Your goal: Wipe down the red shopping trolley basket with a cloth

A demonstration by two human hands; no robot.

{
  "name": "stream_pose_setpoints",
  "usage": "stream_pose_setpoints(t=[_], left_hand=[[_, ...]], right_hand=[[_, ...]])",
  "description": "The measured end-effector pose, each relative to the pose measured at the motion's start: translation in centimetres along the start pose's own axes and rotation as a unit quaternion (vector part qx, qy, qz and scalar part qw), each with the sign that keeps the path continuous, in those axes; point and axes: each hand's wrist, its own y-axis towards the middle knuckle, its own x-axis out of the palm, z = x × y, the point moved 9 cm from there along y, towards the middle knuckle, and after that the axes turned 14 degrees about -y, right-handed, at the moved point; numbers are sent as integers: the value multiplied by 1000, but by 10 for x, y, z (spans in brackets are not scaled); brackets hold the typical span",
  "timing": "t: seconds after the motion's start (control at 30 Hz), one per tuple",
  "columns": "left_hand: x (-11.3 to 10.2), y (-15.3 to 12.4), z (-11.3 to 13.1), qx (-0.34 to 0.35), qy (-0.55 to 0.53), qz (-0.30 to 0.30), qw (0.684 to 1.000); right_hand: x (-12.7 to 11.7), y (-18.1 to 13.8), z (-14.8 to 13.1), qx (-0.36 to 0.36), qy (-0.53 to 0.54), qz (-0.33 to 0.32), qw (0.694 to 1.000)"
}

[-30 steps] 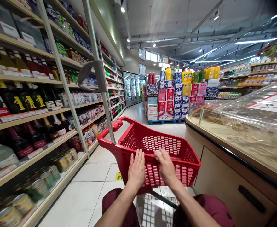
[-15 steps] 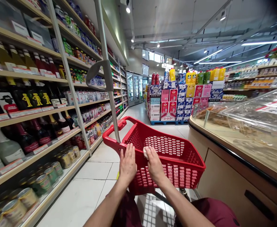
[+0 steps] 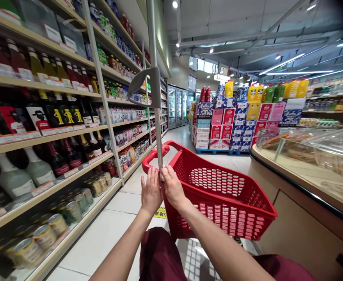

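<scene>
A red plastic shopping basket (image 3: 218, 195) stands in front of me on the aisle floor, and nothing shows inside it. A grey pull pole (image 3: 157, 128) with a curved grip (image 3: 142, 84) rises from its near left corner. My left hand (image 3: 150, 192) lies flat against the basket's rim at that corner, fingers stretched upward. My right hand (image 3: 173, 187) is closed at the foot of the pole, pressing a small white cloth (image 3: 161, 174) against it. The two hands almost touch.
Shelves (image 3: 57, 130) of bottles run along the left, with cans (image 3: 71, 210) on the lowest level. A counter (image 3: 306, 183) with clear covers curves in on the right. Stacked drink boxes (image 3: 232, 125) and fridges (image 3: 175, 107) stand down the white-tiled aisle (image 3: 107, 234).
Both hands slid left along the basket's near rim, from its middle to the corner under the pole. The view swung so the basket now sits further right.
</scene>
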Motion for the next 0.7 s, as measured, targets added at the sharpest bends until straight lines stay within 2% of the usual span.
stream_pose_setpoints(t=[0.1,0.2,0.27,0.33,0.4,0.43,0.5,0.6,0.63,0.7], left_hand=[[-3,-1,-8,12,-5,-6,1000],[-12,2,-22,1,-9,8,1000],[-19,10,-30,-12,-10,15,1000],[-25,20,-33,-11,-12,18,1000],[-28,29,-32,-3,-16,21,1000],[-29,32,-30,0,-18,22,1000],[-26,32,-29,1,-21,16,1000],[-22,26,-32,-14,-22,-3,1000],[-21,25,-34,-21,-21,-7,1000],[-23,27,-35,-28,-20,-8,999]], right_hand=[[-6,-10,-14,-87,-13,3,996],[-31,-3,-21,-187,-10,13,982],[-55,36,-27,-206,-2,51,977],[-77,90,-38,-210,-5,102,972],[-86,130,-48,-231,-10,124,965],[-83,138,-51,-247,-14,113,962],[-66,125,-53,-289,-25,59,955],[-33,73,-51,-369,-38,-52,927],[-28,65,-50,-381,-43,-72,921],[-32,79,-48,-366,-49,-64,927]])
